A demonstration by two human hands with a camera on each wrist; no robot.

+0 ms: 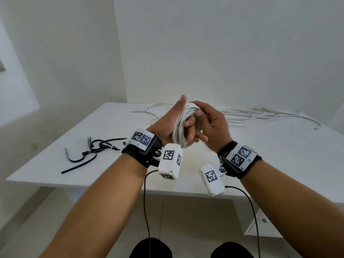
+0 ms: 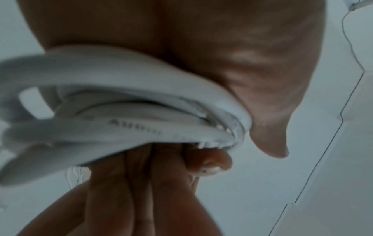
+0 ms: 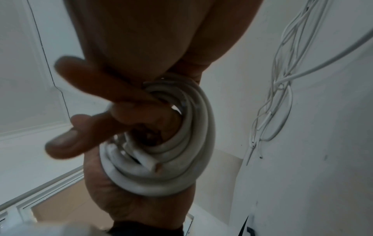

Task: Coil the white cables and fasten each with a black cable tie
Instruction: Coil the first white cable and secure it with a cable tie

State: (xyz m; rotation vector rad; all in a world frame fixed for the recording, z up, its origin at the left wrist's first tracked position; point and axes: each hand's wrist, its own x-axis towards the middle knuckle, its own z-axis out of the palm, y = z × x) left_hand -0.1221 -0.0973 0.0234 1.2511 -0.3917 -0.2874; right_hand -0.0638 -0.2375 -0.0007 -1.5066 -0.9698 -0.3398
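Note:
A white cable coil (image 1: 179,127) is wound around my left hand (image 1: 166,126), which is raised above the table with its thumb pointing up. My right hand (image 1: 214,125) grips the coil from the right, thumb on top and fingers hooked into the loops. In the left wrist view the coil (image 2: 121,127) lies across the palm. The right wrist view shows the coil (image 3: 181,159) with its cut cable end (image 3: 156,167) poking out of the loops, and my left hand (image 3: 125,199) below it. Several black cable ties (image 1: 89,151) lie on the table at the left.
More loose white cables (image 1: 247,115) sprawl along the far side of the white table (image 1: 260,164), with another loop (image 1: 154,108) behind my hands. They also show in the right wrist view as thin cables (image 3: 282,79). White walls stand close behind the table.

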